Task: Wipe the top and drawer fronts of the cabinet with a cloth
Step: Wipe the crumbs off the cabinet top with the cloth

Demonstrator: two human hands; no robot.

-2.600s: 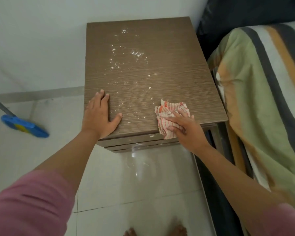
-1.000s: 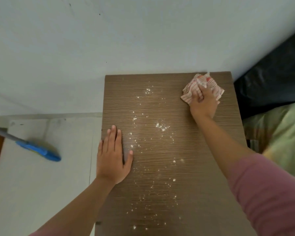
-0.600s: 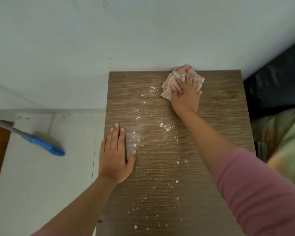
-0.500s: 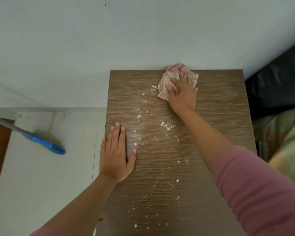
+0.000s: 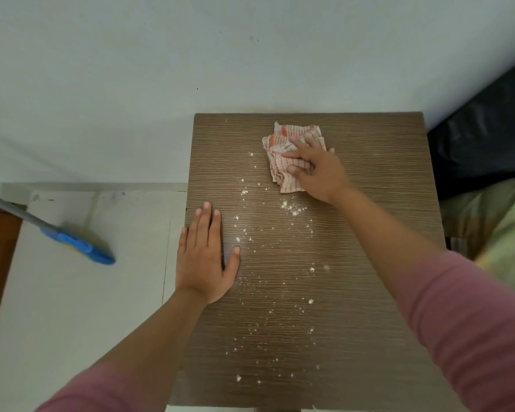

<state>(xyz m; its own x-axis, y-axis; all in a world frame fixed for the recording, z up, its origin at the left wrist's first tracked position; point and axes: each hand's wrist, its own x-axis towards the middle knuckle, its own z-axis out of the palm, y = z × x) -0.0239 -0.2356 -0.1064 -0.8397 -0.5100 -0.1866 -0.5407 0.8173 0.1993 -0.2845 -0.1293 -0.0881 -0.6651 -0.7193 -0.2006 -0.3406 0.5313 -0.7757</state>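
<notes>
The brown wood-grain cabinet top (image 5: pixel 369 233) fills the middle of the head view, seen from above. White crumbs and powder (image 5: pixel 292 208) are scattered down its centre. A crumpled white cloth with orange-red stripes (image 5: pixel 283 153) lies on the far part of the top, and my right hand (image 5: pixel 318 171) presses down on it with the fingers spread over it. My left hand (image 5: pixel 204 257) rests flat, fingers together, on the left edge of the top, holding nothing. The drawer fronts are out of sight below the top.
A pale wall (image 5: pixel 191 55) stands right behind the cabinet. A blue mop head on a grey handle (image 5: pixel 78 243) lies on the white floor tiles at the left. A dark headboard (image 5: pixel 488 132) and striped green bedding (image 5: pixel 503 227) adjoin the cabinet on the right.
My right hand has slid the cloth from the far right corner leftward along the back edge, then toward me into the crumbs. My left hand has stayed put.
</notes>
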